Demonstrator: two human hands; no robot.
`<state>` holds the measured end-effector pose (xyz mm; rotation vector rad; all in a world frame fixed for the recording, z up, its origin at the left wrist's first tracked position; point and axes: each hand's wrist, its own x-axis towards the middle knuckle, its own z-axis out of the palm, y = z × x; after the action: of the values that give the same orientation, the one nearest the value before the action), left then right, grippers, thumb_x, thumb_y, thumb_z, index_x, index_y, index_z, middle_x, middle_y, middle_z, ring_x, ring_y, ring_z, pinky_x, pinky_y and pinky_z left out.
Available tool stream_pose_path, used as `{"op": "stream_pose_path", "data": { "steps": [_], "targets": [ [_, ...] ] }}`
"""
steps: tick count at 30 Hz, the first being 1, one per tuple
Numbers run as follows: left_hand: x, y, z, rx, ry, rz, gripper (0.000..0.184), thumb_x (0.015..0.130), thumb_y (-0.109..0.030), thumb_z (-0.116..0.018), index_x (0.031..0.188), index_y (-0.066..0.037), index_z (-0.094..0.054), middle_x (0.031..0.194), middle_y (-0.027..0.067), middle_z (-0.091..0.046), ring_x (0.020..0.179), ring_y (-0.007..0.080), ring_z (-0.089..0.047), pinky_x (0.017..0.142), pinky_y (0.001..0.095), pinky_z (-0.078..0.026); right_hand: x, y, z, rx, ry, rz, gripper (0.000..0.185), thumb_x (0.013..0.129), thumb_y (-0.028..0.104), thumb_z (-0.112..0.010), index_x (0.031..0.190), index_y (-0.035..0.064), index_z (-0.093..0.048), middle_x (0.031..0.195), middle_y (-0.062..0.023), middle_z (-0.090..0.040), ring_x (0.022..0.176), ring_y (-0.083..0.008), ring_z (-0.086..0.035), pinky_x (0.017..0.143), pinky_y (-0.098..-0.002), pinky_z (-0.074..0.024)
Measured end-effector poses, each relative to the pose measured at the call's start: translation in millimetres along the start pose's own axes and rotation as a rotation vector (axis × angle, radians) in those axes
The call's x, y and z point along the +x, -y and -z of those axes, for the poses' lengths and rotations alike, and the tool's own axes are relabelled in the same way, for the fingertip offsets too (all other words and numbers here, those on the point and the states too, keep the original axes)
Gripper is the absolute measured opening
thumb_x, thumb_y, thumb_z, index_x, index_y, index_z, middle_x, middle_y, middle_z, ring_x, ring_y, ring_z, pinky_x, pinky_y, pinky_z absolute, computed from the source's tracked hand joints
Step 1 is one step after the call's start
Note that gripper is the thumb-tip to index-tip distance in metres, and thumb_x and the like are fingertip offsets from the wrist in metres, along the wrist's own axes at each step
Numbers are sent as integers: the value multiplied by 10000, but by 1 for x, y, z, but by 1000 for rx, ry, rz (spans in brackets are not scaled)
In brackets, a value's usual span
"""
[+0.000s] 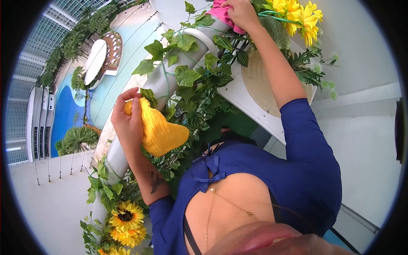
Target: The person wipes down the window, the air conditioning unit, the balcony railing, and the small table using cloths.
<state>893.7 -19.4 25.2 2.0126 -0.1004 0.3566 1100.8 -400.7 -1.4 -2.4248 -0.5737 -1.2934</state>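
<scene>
My left hand (129, 121) is closed on a yellow cloth (163, 131), pinching its upper end while the rest hangs down in folds. It is beside the white railing (159, 85), close to the ivy leaves. At the top of the view, my right hand (243, 16) grips a bright pink cloth (220, 12), which lies against the far part of the railing. Its fingertips are partly hidden in the cloth's folds. Artificial-looking ivy (187, 76) winds along the railing between my two hands.
Yellow flowers (297, 17) stand beyond my right arm, with sunflowers (126, 216) at the lower left. A white table (250, 91) bears a round woven mat (259, 80). Past the railing, far below, lie a pool (68, 110) and buildings (25, 102).
</scene>
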Motion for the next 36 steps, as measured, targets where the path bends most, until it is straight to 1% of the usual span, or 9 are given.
{"op": "stream_pose_path", "data": {
  "steps": [3, 8, 11, 16, 22, 24, 30, 34, 36],
  "targets": [
    [-1, -11, 6, 164, 36, -32, 197, 875, -58, -565, 1048, -19, -649, 989, 87, -656, 874, 171, -611, 780, 286, -470, 30, 68, 62, 336, 158, -467, 212, 706, 52, -529, 817, 48, -709, 789, -142, -660, 808, -295, -633, 803, -378, -486],
    [9, -40, -15, 454, 318, -147, 309, 826, -32, -529, 1112, -23, -645, 1157, 110, -618, 1029, 284, -600, 924, 339, -435, 1, 108, 17, 448, 140, -65, 215, 723, 43, -525, 829, 41, -712, 844, -156, -667, 866, -292, -634, 840, -371, -475],
    [37, -43, -51, 554, 386, -248, 348, 818, -63, -527, 1149, -38, -633, 1212, 123, -595, 1045, 305, -589, 928, 358, -434, 27, 92, -6, 478, 175, -224, 259, 741, 4, -488, 869, 32, -711, 916, -179, -663, 892, -297, -637, 853, -372, -477],
    [48, -58, -46, 526, 367, -164, 422, 820, -111, -535, 1237, -107, -604, 1112, 163, -636, 955, 313, -614, 868, 366, -456, 61, 92, 49, 696, -44, -416, 255, 765, -35, -477, 896, -5, -694, 914, -139, -679, 813, -218, -651, 744, -283, -509],
    [41, -49, -41, 561, 464, -74, 414, 825, -142, -554, 1234, -139, -616, 898, 199, -628, 774, 277, -593, 763, 365, -460, 5, 151, -3, 229, 180, 42, 182, 709, 122, -559, 795, 28, -690, 859, -193, -633, 841, -360, -591, 759, -406, -494],
    [41, -54, -38, 466, 460, 27, 408, 828, -148, -562, 1232, -139, -617, 861, 200, -610, 738, 261, -574, 737, 375, -451, -8, 144, 10, 297, 153, -2, 210, 739, 70, -556, 889, 50, -702, 897, -139, -648, 839, -282, -598, 767, -339, -485],
    [30, -38, -21, 389, 328, -148, 372, 823, -100, -553, 1183, -25, -611, 1190, 129, -624, 895, 272, -641, 817, 347, -484, -127, 130, 66, 636, 158, -490, 272, 773, -37, -504, 943, 36, -703, 1016, -64, -644, 956, -183, -598, 837, -291, -481],
    [17, -44, 17, 49, 210, -34, 353, 864, -11, -536, 1211, -14, -599, 1188, 86, -635, 767, 57, -599, 694, 213, -478, -194, 108, 98, 1229, -214, -1292, 269, 885, -3, -416, 1021, -51, -643, 981, -84, -654, 862, -162, -628, 789, -279, -506],
    [6, -48, 33, -104, 96, -72, 343, 888, -10, -519, 1225, 11, -581, 1147, 108, -644, 688, 8, -546, 642, 157, -449, -211, 86, 125, 1197, -333, -1205, 338, 949, 86, -347, 1181, -57, -548, 1070, -133, -637, 920, -205, -638, 845, -329, -517]
  ]
}}
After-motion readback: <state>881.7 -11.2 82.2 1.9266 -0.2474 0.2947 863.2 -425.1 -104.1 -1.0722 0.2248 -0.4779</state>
